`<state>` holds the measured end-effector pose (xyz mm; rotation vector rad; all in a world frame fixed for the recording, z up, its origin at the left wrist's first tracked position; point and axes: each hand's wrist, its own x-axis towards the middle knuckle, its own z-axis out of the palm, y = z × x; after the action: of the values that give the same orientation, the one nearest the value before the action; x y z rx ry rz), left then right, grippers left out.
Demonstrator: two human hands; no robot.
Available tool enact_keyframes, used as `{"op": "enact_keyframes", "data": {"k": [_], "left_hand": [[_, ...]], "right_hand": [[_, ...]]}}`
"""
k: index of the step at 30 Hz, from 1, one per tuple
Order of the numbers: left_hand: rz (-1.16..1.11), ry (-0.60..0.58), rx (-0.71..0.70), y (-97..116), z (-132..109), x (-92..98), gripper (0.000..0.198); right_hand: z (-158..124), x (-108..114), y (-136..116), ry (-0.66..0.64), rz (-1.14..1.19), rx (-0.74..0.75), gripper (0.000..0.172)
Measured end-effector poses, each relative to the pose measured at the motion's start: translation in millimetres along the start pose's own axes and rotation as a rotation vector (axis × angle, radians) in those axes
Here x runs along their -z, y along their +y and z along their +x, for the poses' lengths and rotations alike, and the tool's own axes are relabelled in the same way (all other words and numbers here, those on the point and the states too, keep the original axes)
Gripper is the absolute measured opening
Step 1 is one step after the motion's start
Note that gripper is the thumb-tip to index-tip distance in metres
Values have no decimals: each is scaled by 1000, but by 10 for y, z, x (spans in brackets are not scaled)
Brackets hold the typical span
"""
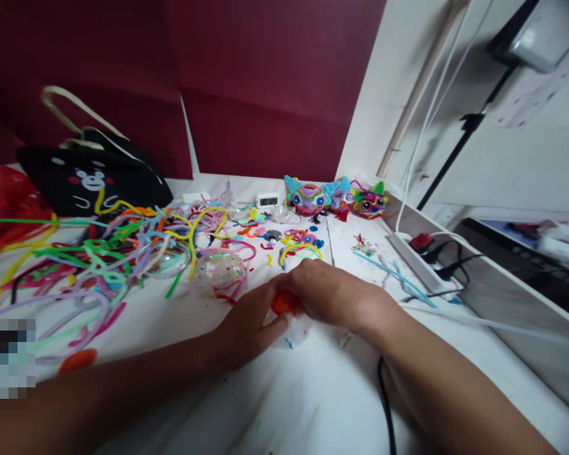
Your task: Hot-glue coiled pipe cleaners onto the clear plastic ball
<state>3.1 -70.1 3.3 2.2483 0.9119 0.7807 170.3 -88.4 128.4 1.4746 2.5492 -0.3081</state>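
Observation:
My left hand (251, 322) is closed against the near left side of a clear plastic ball (291, 335), its thumb lying across the front. My right hand (320, 291) curls over the top and far side of the same ball. An orange-red, fuzzy-looking round piece (284, 302) shows between the two hands, against the ball. The fingertips of my right hand are hidden, and the ball's upper part is mostly covered. Just beyond my left hand sits a clear dome (220, 272) with coloured specks.
Tangled pipe cleaners (118, 253) cover the table's left side. Behind are a black bag (90, 177), a small digital clock (267, 201) and several decorated animal heads (309, 199). To the right are a power strip (424, 262) and a black cable (386, 404). An orange oval piece (78, 360) lies near my left forearm.

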Motion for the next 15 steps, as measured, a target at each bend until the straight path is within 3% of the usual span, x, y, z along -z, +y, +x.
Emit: {"op": "enact_keyframes", "data": {"k": [8,15], "left_hand": [[-28,-46,-32,34,21,34,45],[-35,-34,-91,19,28,32,49]], "right_hand": [[30,-12,153,-12,23,113,29],[3,-10,228,-9,57,111,32]]}}
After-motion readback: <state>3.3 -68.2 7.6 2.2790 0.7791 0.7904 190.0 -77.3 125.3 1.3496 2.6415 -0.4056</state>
